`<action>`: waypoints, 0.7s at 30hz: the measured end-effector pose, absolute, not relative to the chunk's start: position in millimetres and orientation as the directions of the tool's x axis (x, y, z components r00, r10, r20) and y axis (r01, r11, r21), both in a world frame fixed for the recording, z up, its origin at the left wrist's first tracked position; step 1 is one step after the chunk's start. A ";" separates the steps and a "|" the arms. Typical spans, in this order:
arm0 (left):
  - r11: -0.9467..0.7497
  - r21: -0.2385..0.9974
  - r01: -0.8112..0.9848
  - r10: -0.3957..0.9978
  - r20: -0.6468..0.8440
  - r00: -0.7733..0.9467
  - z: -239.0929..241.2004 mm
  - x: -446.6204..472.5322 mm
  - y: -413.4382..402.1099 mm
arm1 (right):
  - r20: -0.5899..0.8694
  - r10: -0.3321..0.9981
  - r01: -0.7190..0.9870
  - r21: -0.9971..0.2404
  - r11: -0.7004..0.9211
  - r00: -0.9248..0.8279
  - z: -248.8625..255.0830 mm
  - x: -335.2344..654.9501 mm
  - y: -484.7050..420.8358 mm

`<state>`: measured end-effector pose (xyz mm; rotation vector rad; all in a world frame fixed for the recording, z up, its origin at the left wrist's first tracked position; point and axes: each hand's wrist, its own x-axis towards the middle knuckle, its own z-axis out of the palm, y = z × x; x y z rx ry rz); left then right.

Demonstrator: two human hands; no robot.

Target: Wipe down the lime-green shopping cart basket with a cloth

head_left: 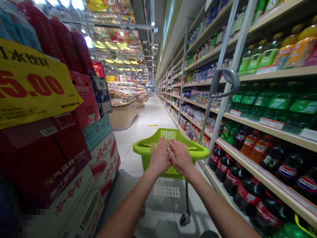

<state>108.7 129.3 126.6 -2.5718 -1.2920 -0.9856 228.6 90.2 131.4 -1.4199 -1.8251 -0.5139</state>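
A lime-green shopping cart (146, 150) with a mesh basket stands right in front of me, on dark legs with casters. Both hands rest side by side on its near handle rim, close enough to nearly touch. My left hand (160, 155) is bent over the rim with its fingers pointing forward. To its right, my right hand (180, 156) lies over the same rim, its fingers angled inward toward the left. The undersides of the fingers and most of the cart's inside are hidden by the hands.
Tall shelves of bottled drinks (267, 105) line the right, with a grey looped bracket (224, 82) on a pole. Stacked drink cartons (104, 152) and a yellow price sign (37, 82) crowd the left. Tiled aisle floor (158, 115) runs ahead past rounded food display counters (122, 114).
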 end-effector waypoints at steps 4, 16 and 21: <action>-0.627 0.132 0.768 0.680 0.573 0.457 124.2 73.9 140.9 | 0.723 0.681 0.960 -0.095 0.263 -0.115 124.3 218.7 94.9; -0.583 0.170 0.794 0.670 0.654 0.351 114.7 82.7 137.2 | 0.874 0.481 0.964 -0.185 0.190 0.072 93.3 315.8 74.1; -0.579 0.178 0.796 0.681 0.643 0.351 114.4 84.8 136.5 | 0.853 0.497 0.905 -0.072 0.420 -0.163 89.9 280.5 78.1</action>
